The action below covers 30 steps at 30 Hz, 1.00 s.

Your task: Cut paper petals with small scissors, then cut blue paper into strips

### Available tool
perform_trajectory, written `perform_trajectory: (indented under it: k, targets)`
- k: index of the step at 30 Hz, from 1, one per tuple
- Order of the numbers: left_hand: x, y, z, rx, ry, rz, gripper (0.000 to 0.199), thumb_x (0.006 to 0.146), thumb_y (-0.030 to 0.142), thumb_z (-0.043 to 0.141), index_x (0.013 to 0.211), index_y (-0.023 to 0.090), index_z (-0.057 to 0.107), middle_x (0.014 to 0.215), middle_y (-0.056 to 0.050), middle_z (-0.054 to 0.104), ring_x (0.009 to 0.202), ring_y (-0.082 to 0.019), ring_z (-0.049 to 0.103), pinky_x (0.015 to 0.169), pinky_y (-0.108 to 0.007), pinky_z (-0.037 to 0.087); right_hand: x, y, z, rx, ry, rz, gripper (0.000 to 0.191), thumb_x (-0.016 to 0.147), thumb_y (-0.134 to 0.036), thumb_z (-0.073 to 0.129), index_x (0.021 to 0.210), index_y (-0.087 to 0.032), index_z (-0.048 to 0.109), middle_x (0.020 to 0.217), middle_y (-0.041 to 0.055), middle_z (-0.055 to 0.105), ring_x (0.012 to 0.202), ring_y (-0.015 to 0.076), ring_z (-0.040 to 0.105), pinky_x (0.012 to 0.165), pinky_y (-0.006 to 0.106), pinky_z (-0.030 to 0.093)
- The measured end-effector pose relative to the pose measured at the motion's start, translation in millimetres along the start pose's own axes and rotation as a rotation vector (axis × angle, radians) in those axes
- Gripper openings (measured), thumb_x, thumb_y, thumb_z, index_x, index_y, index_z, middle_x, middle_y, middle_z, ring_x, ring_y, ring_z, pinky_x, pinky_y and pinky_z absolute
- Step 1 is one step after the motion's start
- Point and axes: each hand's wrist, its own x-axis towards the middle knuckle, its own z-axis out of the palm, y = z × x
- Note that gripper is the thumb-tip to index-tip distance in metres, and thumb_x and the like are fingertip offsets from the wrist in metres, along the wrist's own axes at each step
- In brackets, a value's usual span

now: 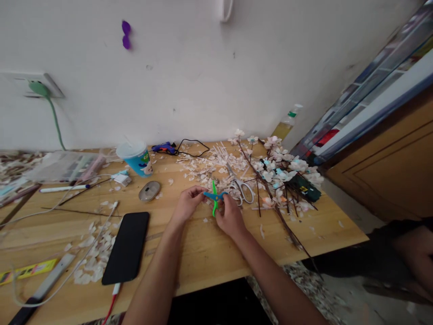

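Note:
My right hand (232, 217) grips a small pair of green and blue scissors (215, 197), which look spread apart in a cross. Facing it, my left hand (187, 204) is closed in a pinch at the tip of the blue part; what its fingertips hold is too small to make out. Just behind both hands lies a heap of pale petals (199, 169). A larger pair of scissors with grey handles (246, 191) rests beside the heap, to the right of my right hand.
Brown branches with white blossoms (270, 176) spread over the table's right side, before a bottle (286, 124). To the left are a black phone (126, 248) on a cable, a blue cup (137, 160), an oval lid (149, 191) and a utility knife (50, 280). A blue glue gun (164, 148) lies near the wall.

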Motion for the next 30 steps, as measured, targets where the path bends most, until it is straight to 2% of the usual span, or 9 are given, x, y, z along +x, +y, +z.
perform_trajectory:
  k: [5,8,17,24,26,28,30]
  targets:
    - [-1.3,1.2,1.3,-0.034,0.017,-0.016,0.021,0.065,0.026,0.075,0.083,0.015,0.073,0.076,-0.002,0.071,0.065,-0.012,0.061,0.068,-0.026,0.049,1.2,-5.0,-3.9,-0.068,-0.049,0.010,0.014,0.078,-0.022,0.051,0.092,-0.020,0.047,0.088,0.0076,0.057,0.084,0.0238,0.053,0.075,0.034,0.043]
    - [-1.5,1.7,3.0,-0.030,0.008,-0.011,0.019,0.064,0.024,0.073,0.081,0.016,0.073,0.072,-0.001,0.070,0.063,-0.012,0.060,0.066,-0.025,0.048,1.2,-4.9,-4.2,-0.081,-0.053,0.015,0.011,0.079,-0.022,0.051,0.089,-0.021,0.048,0.084,0.0057,0.057,0.081,0.0225,0.053,0.072,0.032,0.041]
    - [-3.2,5.0,2.7,0.107,-0.014,0.029,0.014,0.069,0.027,0.067,0.076,0.015,0.070,0.066,-0.001,0.066,0.061,-0.012,0.059,0.066,-0.026,0.048,0.6,-2.0,-3.1,-0.069,-0.054,0.017,0.012,0.079,-0.019,0.052,0.090,-0.021,0.051,0.084,0.0056,0.060,0.080,0.0218,0.056,0.071,0.030,0.041]
    - [-1.7,10.7,3.1,0.230,-0.048,0.065,0.018,0.073,0.034,0.064,0.074,0.015,0.067,0.066,-0.002,0.065,0.063,-0.014,0.058,0.065,-0.026,0.046,1.8,0.1,-1.3,-0.069,-0.041,0.038,0.014,0.079,-0.018,0.052,0.093,-0.020,0.056,0.084,0.0062,0.062,0.080,0.0218,0.057,0.071,0.030,0.042]
    - [-8.7,16.3,6.3,0.291,-0.057,0.080,0.020,0.076,0.036,0.062,0.073,0.016,0.065,0.066,-0.002,0.065,0.063,-0.013,0.058,0.064,-0.026,0.046,1.1,2.4,-0.1,-0.007,-0.006,0.072,0.014,0.079,-0.019,0.053,0.092,-0.020,0.058,0.083,0.0061,0.062,0.078,0.0214,0.057,0.069,0.029,0.042]
    - [-26.7,27.7,3.7,0.411,-0.051,0.089,0.022,0.079,0.037,0.060,0.075,0.017,0.065,0.068,-0.002,0.065,0.063,-0.014,0.058,0.062,-0.025,0.046,-0.8,5.1,0.8,0.088,0.051,0.112,0.009,0.079,-0.020,0.054,0.087,-0.021,0.060,0.078,0.0046,0.062,0.073,0.0201,0.057,0.066,0.029,0.041]
    - [-54.8,45.0,-13.6,0.605,0.006,0.091,0.022,0.081,0.038,0.058,0.079,0.018,0.067,0.073,-0.003,0.068,0.066,-0.016,0.061,0.063,-0.026,0.047,-3.0,6.6,0.4,0.177,0.112,0.147,0.007,0.082,-0.022,0.053,0.082,-0.021,0.060,0.070,0.0023,0.060,0.065,0.0180,0.055,0.062,0.028,0.042]
